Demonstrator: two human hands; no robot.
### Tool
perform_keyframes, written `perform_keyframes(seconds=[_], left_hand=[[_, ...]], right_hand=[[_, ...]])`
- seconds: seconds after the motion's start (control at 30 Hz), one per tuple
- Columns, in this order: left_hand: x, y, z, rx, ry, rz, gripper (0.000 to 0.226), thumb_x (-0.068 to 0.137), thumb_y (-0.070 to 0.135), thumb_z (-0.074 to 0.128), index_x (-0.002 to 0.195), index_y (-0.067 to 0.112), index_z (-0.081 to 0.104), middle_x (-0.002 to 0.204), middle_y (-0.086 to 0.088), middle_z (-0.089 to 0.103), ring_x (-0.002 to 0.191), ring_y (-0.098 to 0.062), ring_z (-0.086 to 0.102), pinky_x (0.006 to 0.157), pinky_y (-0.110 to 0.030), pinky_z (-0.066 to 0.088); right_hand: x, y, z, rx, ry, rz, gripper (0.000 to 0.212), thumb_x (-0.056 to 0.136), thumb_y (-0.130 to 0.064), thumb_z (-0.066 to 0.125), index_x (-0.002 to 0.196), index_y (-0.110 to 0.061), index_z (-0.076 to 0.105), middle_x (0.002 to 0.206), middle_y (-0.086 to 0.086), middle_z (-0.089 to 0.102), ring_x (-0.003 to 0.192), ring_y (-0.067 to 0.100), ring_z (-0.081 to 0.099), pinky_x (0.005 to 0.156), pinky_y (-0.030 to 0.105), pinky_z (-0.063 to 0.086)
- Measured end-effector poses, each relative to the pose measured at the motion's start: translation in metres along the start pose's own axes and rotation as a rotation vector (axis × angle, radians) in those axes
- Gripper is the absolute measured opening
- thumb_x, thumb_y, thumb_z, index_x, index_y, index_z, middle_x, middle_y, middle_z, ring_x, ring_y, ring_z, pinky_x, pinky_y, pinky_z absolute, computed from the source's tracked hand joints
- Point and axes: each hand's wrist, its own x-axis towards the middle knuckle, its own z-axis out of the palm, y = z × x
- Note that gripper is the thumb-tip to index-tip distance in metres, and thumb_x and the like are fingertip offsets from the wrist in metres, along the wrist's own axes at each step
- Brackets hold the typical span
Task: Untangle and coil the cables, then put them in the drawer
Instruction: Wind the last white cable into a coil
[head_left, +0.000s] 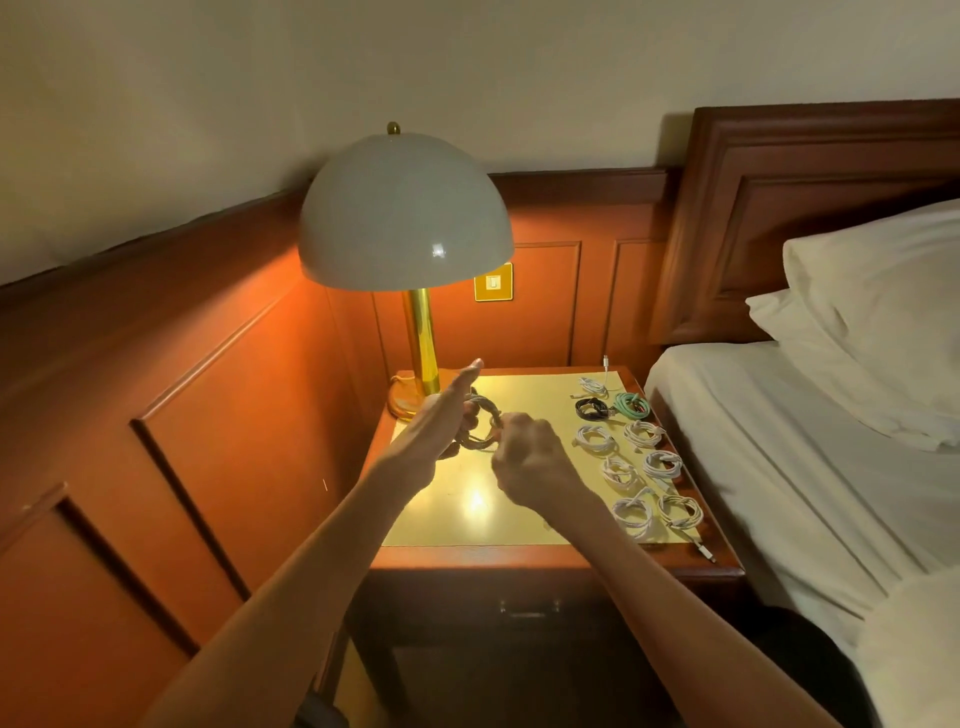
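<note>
The person's left hand (447, 415) stands on edge over the far left part of the wooden nightstand with a glossy yellow top (467, 519). One digit is stretched straight up and the other fingers are curled through a dark cable wound in loops (488, 413). Held this way, the hand seems to serve as a former that keeps the loops round and even. The right hand (530, 460) sits just right of that coil with its fingers curled and its fingertips at the coil's right edge. It appears to pinch the strand to feed or tuck in a turn, though the tips themselves are hidden behind the knuckles.

The finished coils lie in rows along the right side of the top, well apart from the hands, probably parked separately so they cannot snag each other. They are several white coiled cables (595, 438), a black coiled cable (592, 408) and a teal coiled cable (631, 404).

A white dome-shaded lamp on a brass stem (405, 213) lights the far left corner.

The dark drawer with a metal handle (527, 608), in the nightstand's near face, looks closed. Its inside cannot be seen, and every visible cable is on or above the top, so stowing seems not yet begun.
</note>
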Motion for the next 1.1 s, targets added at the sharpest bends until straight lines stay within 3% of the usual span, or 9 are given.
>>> perform_keyframes(seconds=[0.07,0.2,0.3,0.4,0.57,0.67,0.77,0.97,1.1], left_hand=[[0.004,0.001,0.007,-0.033,0.089,0.01,0.045,0.088,0.057,0.06,0.069,0.017,0.06,0.072,-0.001,0.053,0.071,-0.016,0.046,0.064,-0.03,0.036],[0.02,0.006,0.013,0.091,0.24,0.071,0.019,0.071,0.024,0.075,0.06,0.011,0.065,0.055,0.002,0.052,0.059,-0.015,0.049,0.053,-0.023,0.04],[0.031,0.011,0.012,0.102,0.147,0.028,0.009,0.068,0.009,0.071,0.065,0.007,0.063,0.058,-0.004,0.049,0.058,-0.015,0.046,0.049,-0.02,0.038],[0.043,0.009,0.014,0.089,0.079,-0.006,0.01,0.066,0.003,0.069,0.065,0.004,0.059,0.061,-0.007,0.045,0.06,-0.018,0.044,0.048,-0.02,0.036],[0.054,0.003,0.027,0.097,0.087,-0.019,0.02,0.066,-0.001,0.062,0.051,0.007,0.052,0.058,-0.003,0.041,0.056,-0.014,0.04,0.046,-0.02,0.031],[0.057,-0.004,0.029,0.109,0.09,-0.033,0.012,0.071,0.008,0.067,0.063,0.006,0.059,0.065,-0.005,0.045,0.063,-0.015,0.042,0.054,-0.025,0.034],[0.061,-0.007,0.027,0.15,0.072,0.018,0.021,0.08,0.022,0.07,0.065,0.008,0.063,0.068,-0.005,0.051,0.067,-0.014,0.047,0.058,-0.025,0.037],[0.068,-0.018,0.026,0.215,0.081,0.034,0.02,0.071,0.014,0.066,0.054,0.01,0.055,0.053,-0.002,0.04,0.058,-0.017,0.038,0.057,-0.031,0.035],[0.071,-0.024,0.024,0.196,0.062,0.047,0.021,0.086,0.021,0.066,0.075,0.003,0.065,0.063,-0.002,0.047,0.061,-0.012,0.044,0.055,-0.024,0.035]], right_hand=[[-0.003,-0.008,-0.001,-0.067,-0.016,0.036,0.025,0.098,-0.014,0.044,0.119,-0.005,0.055,0.113,0.013,0.062,0.088,0.024,0.054,0.073,0.031,0.044],[-0.011,-0.015,0.005,-0.162,0.022,-0.051,0.032,0.104,-0.015,0.033,0.126,0.001,0.05,0.119,0.022,0.056,0.11,0.04,0.057,0.082,0.04,0.044],[0.0,-0.01,0.001,-0.016,-0.012,-0.046,0.03,0.103,-0.011,0.033,0.119,0.0,0.055,0.11,0.023,0.062,0.098,0.038,0.061,0.075,0.038,0.044],[0.003,-0.01,-0.005,0.334,-0.061,0.121,0.039,0.103,-0.03,0.033,0.088,-0.007,0.06,0.076,0.011,0.06,0.071,0.025,0.056,0.058,0.03,0.036],[-0.006,-0.006,0.002,0.499,-0.046,0.2,0.045,0.106,-0.035,0.029,0.08,-0.01,0.055,0.063,0.006,0.054,0.058,0.018,0.051,0.053,0.028,0.037],[-0.008,0.006,0.005,0.6,-0.069,0.159,0.043,0.106,-0.034,0.029,0.075,-0.011,0.05,0.057,0.001,0.045,0.052,0.015,0.042,0.053,0.027,0.036],[-0.005,0.017,0.01,0.726,-0.076,0.184,0.045,0.107,-0.043,0.033,0.077,-0.013,0.049,0.051,-0.006,0.038,0.044,0.008,0.034,0.045,0.024,0.034],[0.003,0.012,0.033,0.955,-0.046,0.355,0.04,0.107,-0.033,0.038,0.072,-0.015,0.046,0.05,-0.005,0.034,0.049,0.011,0.032,0.05,0.028,0.027],[-0.005,0.02,0.02,0.782,-0.086,0.254,0.039,0.107,-0.039,0.036,0.081,-0.013,0.051,0.054,-0.004,0.038,0.048,0.01,0.036,0.049,0.027,0.034]])
